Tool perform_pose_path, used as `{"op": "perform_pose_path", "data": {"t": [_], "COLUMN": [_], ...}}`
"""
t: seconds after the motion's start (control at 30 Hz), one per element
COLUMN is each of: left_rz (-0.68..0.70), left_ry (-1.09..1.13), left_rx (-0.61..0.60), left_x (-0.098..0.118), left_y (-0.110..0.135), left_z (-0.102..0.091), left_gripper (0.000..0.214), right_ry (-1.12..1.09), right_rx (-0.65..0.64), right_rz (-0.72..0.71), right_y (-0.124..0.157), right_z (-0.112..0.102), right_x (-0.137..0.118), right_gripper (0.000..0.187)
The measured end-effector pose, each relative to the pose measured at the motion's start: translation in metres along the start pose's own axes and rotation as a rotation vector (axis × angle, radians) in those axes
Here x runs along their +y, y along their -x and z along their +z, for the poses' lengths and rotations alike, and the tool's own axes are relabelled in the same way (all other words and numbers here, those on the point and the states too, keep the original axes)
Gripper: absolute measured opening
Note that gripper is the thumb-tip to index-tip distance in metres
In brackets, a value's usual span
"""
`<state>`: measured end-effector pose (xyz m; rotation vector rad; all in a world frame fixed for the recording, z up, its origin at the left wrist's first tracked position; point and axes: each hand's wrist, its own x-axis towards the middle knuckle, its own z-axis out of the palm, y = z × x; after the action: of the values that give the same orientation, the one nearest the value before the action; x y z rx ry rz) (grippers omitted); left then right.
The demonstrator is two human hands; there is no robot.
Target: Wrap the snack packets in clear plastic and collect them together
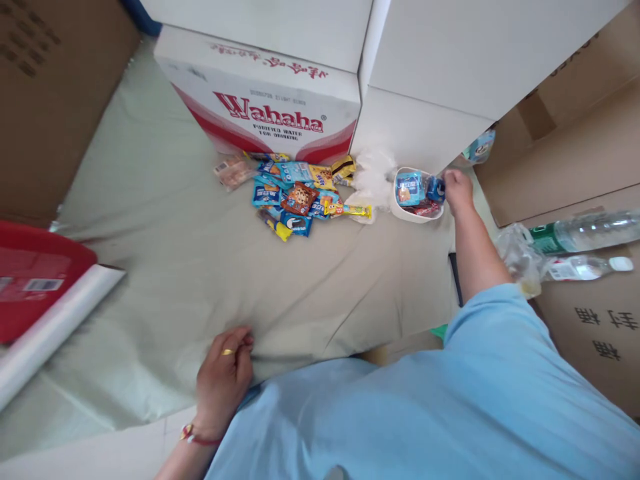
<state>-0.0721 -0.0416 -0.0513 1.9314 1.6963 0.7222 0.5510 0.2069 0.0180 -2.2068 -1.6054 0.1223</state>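
Observation:
My right hand [457, 190] is closed at the right rim of a small white tub [419, 218], its fingers on a dark blue snack packet [436, 189] over the tub's edge. The fingertips are partly hidden. Inside the tub lie a light blue biscuit packet [409, 189] and a red packet [425, 209]. Left of the tub is a crumpled clear plastic bag [373, 177], beside a pile of small snack packets, among them a brown cookie packet [301, 198]. Near the front edge of the cloth rests my left hand [225, 367], fingers curled with nothing visible in them.
A Wahaha water carton [270, 113] and white boxes [425, 60] stand behind the packets on the pale green cloth [280, 280]. At left are a red package [43, 280] and a white roll [60, 327]. Plastic bottles [590, 233] lie right, against cardboard boxes [565, 140].

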Motion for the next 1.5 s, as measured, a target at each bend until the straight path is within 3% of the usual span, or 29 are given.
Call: {"op": "perform_pose_path", "data": {"t": [0.17, 0.27, 0.33, 0.43, 0.57, 0.7, 0.87, 1.07, 1.27, 1.5], "left_rz": [0.03, 0.047, 0.044, 0.032, 0.047, 0.101, 0.141, 0.187, 0.26, 0.258], "left_ry": [-0.007, -0.009, -0.003, 0.012, 0.007, -0.026, -0.056, -0.093, -0.17, -0.253], "left_rx": [0.027, 0.021, 0.016, 0.017, 0.028, 0.039, 0.069, 0.089, 0.078, 0.099], "left_x": [0.001, 0.002, 0.002, 0.001, -0.001, -0.003, -0.003, -0.005, -0.006, -0.005], "left_y": [-0.001, -0.001, -0.001, 0.0, 0.0, 0.0, -0.001, -0.003, -0.003, -0.001], "left_z": [0.001, 0.002, 0.002, 0.004, 0.005, 0.006, 0.007, 0.007, 0.007, 0.008], "left_gripper": [0.024, 0.024, 0.024, 0.025, 0.025, 0.026, 0.026, 0.025, 0.024, 0.024], "right_ry": [0.072, 0.079, 0.098, 0.173, 0.294, 0.38, 0.481, 0.501, 0.512, 0.51], "right_rx": [0.04, 0.068, 0.163, 0.289, 0.186, 0.096, 0.088, 0.049, 0.019, -0.02], "right_rz": [-0.01, -0.012, -0.012, -0.04, -0.06, -0.067, 0.034, 0.221, 0.352, 0.377], "right_y": [0.021, 0.027, 0.036, 0.067, 0.119, 0.144, 0.151, 0.132, 0.071, 0.003], "right_z": [0.017, 0.015, 0.01, 0.009, 0.026, 0.034, 0.012, -0.011, -0.019, -0.021], "right_x": [-0.016, -0.021, -0.027, -0.04, -0.051, -0.037, 0.004, 0.048, 0.068, 0.082], "right_gripper": [0.045, 0.05, 0.05, 0.052, 0.053, 0.051, 0.048, 0.042, 0.041, 0.041]}}
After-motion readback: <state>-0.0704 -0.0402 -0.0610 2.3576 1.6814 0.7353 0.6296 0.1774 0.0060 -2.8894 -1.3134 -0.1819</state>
